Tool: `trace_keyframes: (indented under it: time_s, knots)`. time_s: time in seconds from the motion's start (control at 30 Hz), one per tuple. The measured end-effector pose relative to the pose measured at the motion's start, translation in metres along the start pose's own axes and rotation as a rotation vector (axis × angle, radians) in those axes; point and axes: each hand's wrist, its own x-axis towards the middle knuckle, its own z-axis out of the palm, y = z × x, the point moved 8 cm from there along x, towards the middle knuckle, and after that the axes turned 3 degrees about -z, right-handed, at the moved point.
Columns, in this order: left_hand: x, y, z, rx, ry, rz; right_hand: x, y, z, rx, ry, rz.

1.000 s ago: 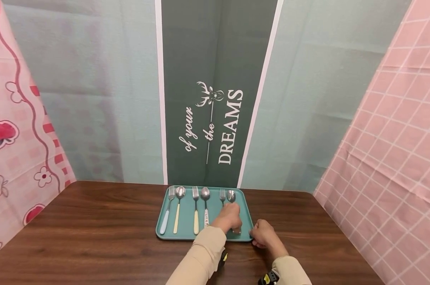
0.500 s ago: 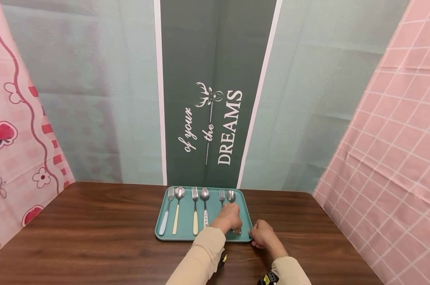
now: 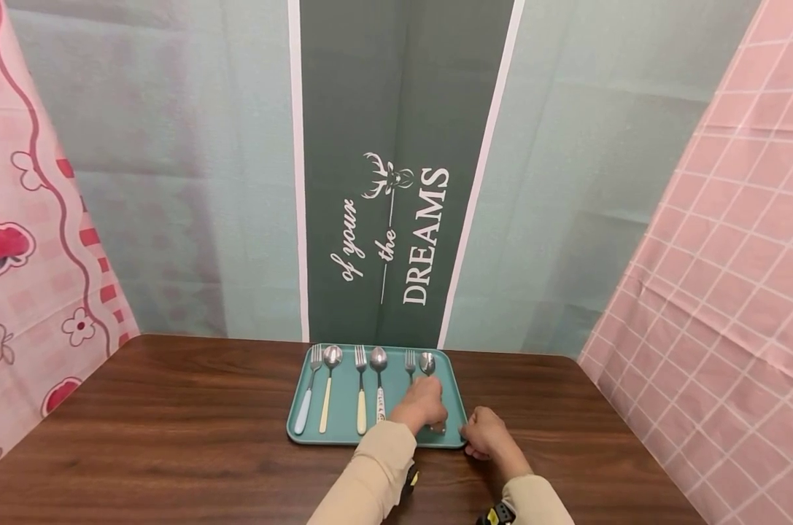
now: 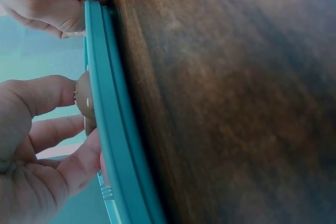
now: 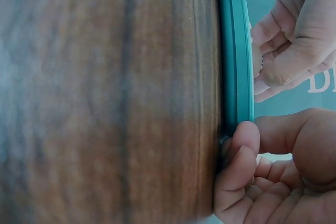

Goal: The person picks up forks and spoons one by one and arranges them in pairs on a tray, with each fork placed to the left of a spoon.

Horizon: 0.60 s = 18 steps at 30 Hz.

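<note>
A teal tray (image 3: 451, 437) bears forks and spoons laid side by side. My left hand (image 3: 425, 402) reaches over its right part and covers the handles of the rightmost fork (image 3: 410, 361) and spoon (image 3: 427, 362). In the left wrist view, the thumb and fingers of that hand close on a brown rounded handle end (image 4: 85, 95), which appears to be the spoon's. My right hand (image 3: 488, 433) pinches the tray's front right corner; its thumb and curled fingers show at the rim (image 5: 236, 51) in the right wrist view.
On the tray's left lie a pale blue-handled fork (image 3: 303, 410) and a thin yellow-handled spoon (image 3: 326, 408). Mid-tray are a yellow-handled fork (image 3: 361, 410) and a patterned-handled spoon (image 3: 379, 397). The brown wooden table (image 3: 173, 423) meets hanging cloths (image 3: 534, 219) behind and at both sides.
</note>
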Motion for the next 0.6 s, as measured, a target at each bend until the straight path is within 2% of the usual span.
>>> trace_keyframes:
  time_s: [0.37,0.5,0.6]
  knots:
    - [-0.002,0.0,0.001,-0.002,-0.007,0.006,0.0,0.001,-0.001,0.001,0.008,-0.008]
    - [-0.005,0.004,-0.003,-0.004,-0.012,0.026,0.0,0.002,-0.003,0.008,0.011,-0.018]
    - [-0.01,0.008,-0.01,0.022,0.006,0.078,-0.002,0.005,-0.004,0.06,0.009,-0.009]
